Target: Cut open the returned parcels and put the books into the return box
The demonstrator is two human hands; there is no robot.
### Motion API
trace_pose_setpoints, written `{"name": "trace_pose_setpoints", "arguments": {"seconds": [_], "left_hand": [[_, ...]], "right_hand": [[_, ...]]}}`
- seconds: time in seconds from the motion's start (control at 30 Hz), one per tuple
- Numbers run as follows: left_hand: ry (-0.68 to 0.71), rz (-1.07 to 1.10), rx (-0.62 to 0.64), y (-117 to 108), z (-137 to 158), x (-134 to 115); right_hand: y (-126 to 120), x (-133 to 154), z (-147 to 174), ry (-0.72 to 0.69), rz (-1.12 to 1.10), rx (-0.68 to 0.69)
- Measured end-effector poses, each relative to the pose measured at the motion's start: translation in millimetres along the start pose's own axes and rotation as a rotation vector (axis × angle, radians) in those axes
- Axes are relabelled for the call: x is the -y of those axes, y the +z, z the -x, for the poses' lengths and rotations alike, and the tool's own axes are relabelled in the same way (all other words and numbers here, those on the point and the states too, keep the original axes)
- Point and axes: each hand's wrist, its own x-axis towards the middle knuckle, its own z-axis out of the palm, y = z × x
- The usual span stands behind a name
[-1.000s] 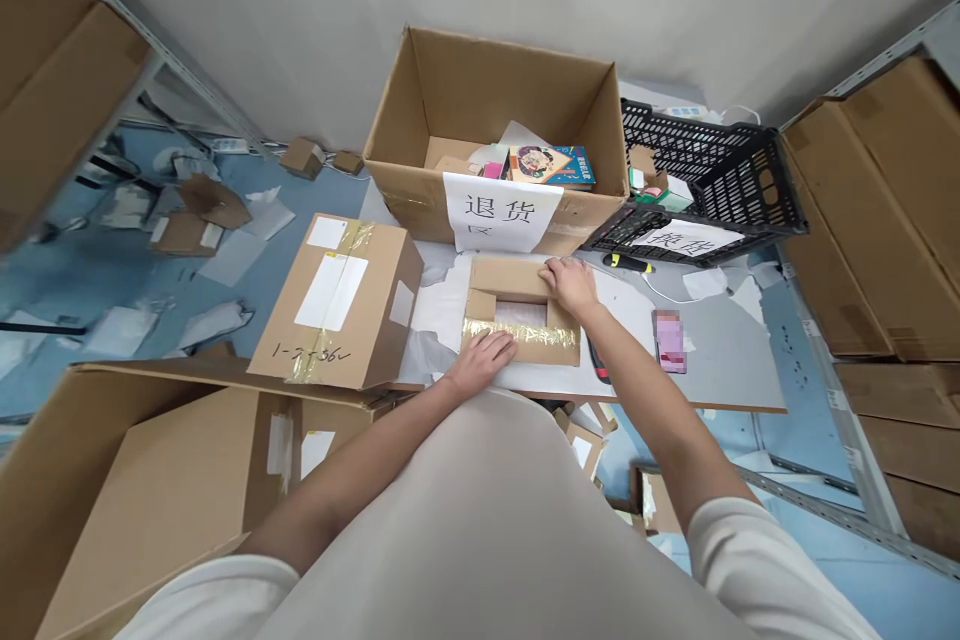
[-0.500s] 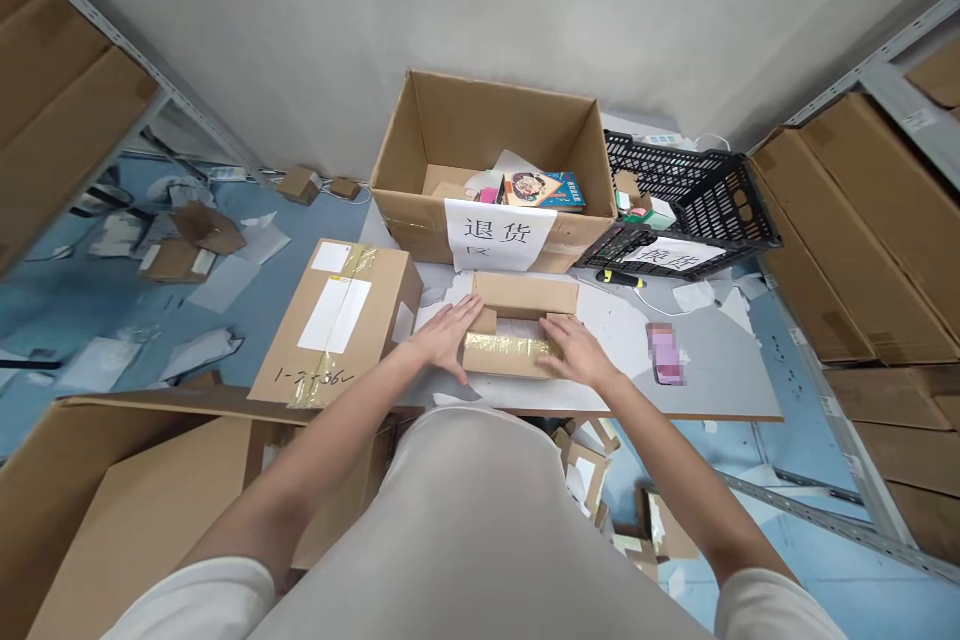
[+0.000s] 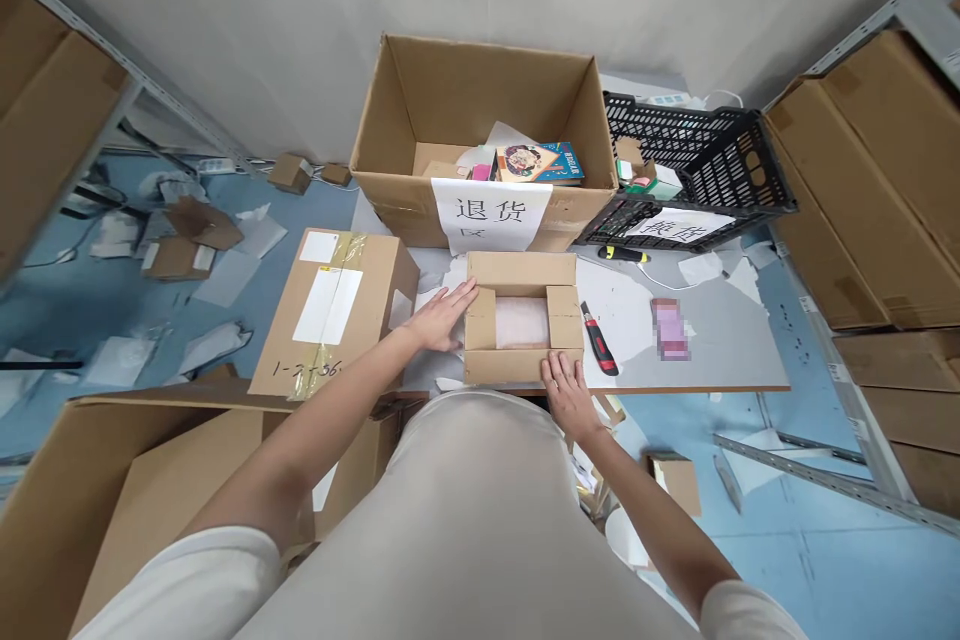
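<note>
A small cardboard box point(image 3: 523, 366) sits at the table's front, its top flaps spread apart. Pale, whitish-pink material point(image 3: 522, 322) shows through the opening between the side flaps. My left hand point(image 3: 441, 316) lies at the box's left side, fingers stretched out, fingertips by the upper left corner. Fingers of my right hand point(image 3: 568, 388) rest flat on the front flap near its right end, and the hand grips nothing. Just right of the box lies a red and black utility knife point(image 3: 599, 340).
Behind stands a large carton point(image 3: 405, 205) holding books and papers, beside a black plastic crate point(image 3: 750, 165). A taped carton point(image 3: 289, 360) is at left. A yellow-black tool point(image 3: 623, 254) and a blurred pink phone-like item point(image 3: 670, 329) lie at right.
The box's taped front flap has swung outward toward me, exposing the inside. My right hand moved from the opening to the front edge. The utility knife, hidden before, now shows.
</note>
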Motion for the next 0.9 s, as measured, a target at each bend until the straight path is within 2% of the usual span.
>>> {"name": "trace_pose_setpoints", "arguments": {"seconds": [0.1, 0.2, 0.3, 0.37, 0.43, 0.5, 0.6, 0.73, 0.8, 0.9], "left_hand": [[-0.071, -0.060, 0.007, -11.7, -0.6, -5.2], [-0.152, -0.100, -0.101, -27.5, -2.1, -24.9], [-0.241, -0.154, -0.242, -38.9, -9.7, -57.0], [-0.238, -0.177, -0.276, -39.6, -19.9, -77.8], [-0.122, -0.158, -0.227, -34.0, -32.9, -91.8], [0.024, -0.143, -0.085, -24.3, -45.4, -96.7], [0.070, -0.176, 0.092, -12.2, -55.9, -92.9], [0.084, -0.213, 0.053, -18.3, -48.7, -93.7], [0.018, -0.242, 0.014, -28.9, -37.6, -100.3], [-0.296, -0.267, 0.002, -40.8, -15.5, -109.9]], "right_hand": [[-19.6, -11.1, -1.5, -0.058, -0.067, -0.004], [-56.3, -26.5, -6.6, -0.076, -0.176, 0.054], [-91.7, -30.7, -31.3, -0.017, -0.174, 0.087], [-105.2, -24.1, -58.3, -0.020, -0.115, 0.080], [-108.3, -13.2, -86.6, -0.094, -0.061, 0.126], [-103.9, -2.8, -109.0, -0.152, 0.018, 0.207], [-96.7, 4.2, -123.9, -0.128, 0.119, 0.262], [-104.9, -7.2, -113.3, -0.060, 0.154, 0.200], [-112.3, -20.3, -99.9, 0.010, 0.164, 0.171], [-111.7, -43.3, -76.9, 0.191, 0.140, 0.167]]}}
